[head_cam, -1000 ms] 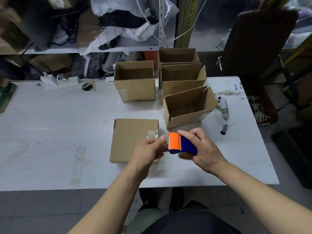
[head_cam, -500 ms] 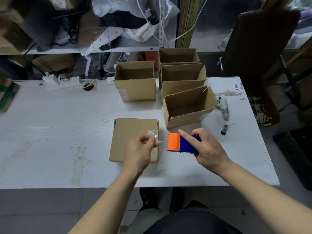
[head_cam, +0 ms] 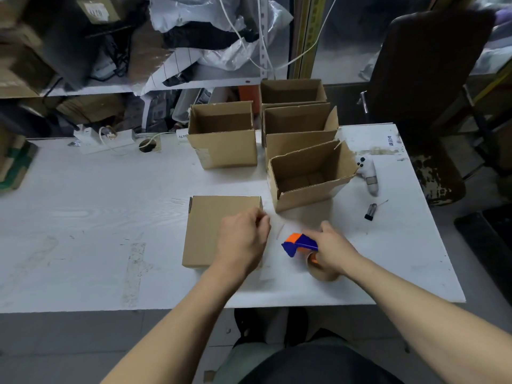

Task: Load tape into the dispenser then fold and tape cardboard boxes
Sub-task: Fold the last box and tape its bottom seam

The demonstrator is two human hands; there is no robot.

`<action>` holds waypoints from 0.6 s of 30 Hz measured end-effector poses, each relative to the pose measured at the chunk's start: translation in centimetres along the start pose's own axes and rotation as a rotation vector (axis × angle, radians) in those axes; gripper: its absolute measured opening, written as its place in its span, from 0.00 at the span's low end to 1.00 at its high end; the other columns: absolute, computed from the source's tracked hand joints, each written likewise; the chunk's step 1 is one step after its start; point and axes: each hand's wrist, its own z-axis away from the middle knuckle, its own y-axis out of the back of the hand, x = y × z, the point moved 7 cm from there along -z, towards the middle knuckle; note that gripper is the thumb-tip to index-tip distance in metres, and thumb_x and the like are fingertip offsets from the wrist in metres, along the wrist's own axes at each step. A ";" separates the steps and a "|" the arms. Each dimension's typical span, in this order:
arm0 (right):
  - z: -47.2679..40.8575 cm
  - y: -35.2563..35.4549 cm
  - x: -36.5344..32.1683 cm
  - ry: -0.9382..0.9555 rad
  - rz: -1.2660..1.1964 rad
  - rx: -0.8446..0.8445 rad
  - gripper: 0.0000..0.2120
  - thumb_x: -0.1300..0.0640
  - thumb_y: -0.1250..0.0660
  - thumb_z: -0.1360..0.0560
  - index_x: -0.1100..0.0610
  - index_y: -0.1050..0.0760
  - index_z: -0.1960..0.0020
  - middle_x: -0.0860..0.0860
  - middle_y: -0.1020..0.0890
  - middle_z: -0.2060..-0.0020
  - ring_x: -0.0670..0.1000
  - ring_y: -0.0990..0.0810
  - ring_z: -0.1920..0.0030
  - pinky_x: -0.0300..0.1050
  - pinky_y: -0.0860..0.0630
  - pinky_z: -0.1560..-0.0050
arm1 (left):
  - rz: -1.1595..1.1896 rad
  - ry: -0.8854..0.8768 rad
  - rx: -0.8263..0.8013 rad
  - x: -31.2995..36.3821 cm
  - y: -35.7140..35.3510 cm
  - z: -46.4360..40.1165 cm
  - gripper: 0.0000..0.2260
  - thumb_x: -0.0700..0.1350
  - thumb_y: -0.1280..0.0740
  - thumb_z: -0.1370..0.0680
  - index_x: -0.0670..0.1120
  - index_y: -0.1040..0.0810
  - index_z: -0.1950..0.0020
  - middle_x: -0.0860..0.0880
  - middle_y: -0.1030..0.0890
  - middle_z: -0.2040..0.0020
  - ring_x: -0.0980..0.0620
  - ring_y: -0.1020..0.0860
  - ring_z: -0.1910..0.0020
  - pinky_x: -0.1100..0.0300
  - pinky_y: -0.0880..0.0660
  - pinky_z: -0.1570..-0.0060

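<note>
A closed cardboard box [head_cam: 210,228] lies flat on the white table [head_cam: 83,217] in front of me. My left hand [head_cam: 243,242] rests on the box's right edge, fingers curled, pressing a strip of clear tape [head_cam: 279,231] that runs off toward the right. My right hand [head_cam: 332,250] grips the blue and orange tape dispenser [head_cam: 299,243], tilted down to the table just right of the box, with its brown tape roll [head_cam: 318,268] below the hand.
Three open cardboard boxes [head_cam: 224,134] [head_cam: 299,126] [head_cam: 310,176] stand behind the closed one, a further one at the back. A white handheld tool [head_cam: 370,174] and a small black piece [head_cam: 370,212] lie at the right. A power strip [head_cam: 105,138] sits at the back left; a dark chair [head_cam: 424,79] stands right.
My right hand has pulled the dispenser away to the right and tipped it down onto the table. My left hand has moved up onto the box's right edge over the tape.
</note>
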 end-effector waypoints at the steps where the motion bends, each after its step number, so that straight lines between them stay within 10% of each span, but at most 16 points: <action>1: -0.2 -0.8 0.5 -0.008 -0.101 -0.041 0.30 0.60 0.34 0.22 0.44 0.32 0.22 0.51 0.32 0.43 0.54 0.28 0.44 0.43 0.28 0.44 | 0.075 0.036 -0.029 -0.6 0.1 -0.2 0.09 0.50 0.34 0.17 0.51 0.16 0.51 0.52 0.12 0.57 0.47 0.16 0.54 0.51 0.22 0.52; 7: -0.3 0.0 0.2 -0.015 -0.106 0.045 0.24 0.51 0.34 0.22 0.47 0.27 0.27 0.49 0.27 0.38 0.56 0.31 0.34 0.47 0.30 0.36 | 0.214 0.097 -0.129 -1.8 0.8 -0.3 0.07 0.48 0.31 0.18 0.50 0.15 0.53 0.58 0.12 0.60 0.61 0.16 0.58 0.62 0.22 0.57; 12: 3.3 5.6 -9.3 0.347 -1.080 -0.096 0.19 0.44 0.32 0.21 0.42 0.22 0.30 0.39 0.24 0.30 0.38 0.29 0.28 0.35 0.33 0.31 | 0.377 0.131 -0.180 -3.0 1.2 -0.7 0.07 0.46 0.29 0.19 0.46 0.15 0.54 0.55 0.12 0.61 0.62 0.18 0.64 0.68 0.27 0.65; 18: 1.7 3.4 -11.3 0.204 -1.386 -0.315 0.14 0.56 0.25 0.25 0.65 0.20 0.45 0.60 0.16 0.51 0.57 0.18 0.46 0.56 0.25 0.33 | 0.555 0.234 -0.116 -6.2 1.1 -1.1 0.07 0.45 0.30 0.19 0.44 0.15 0.54 0.52 0.12 0.60 0.58 0.14 0.57 0.57 0.21 0.51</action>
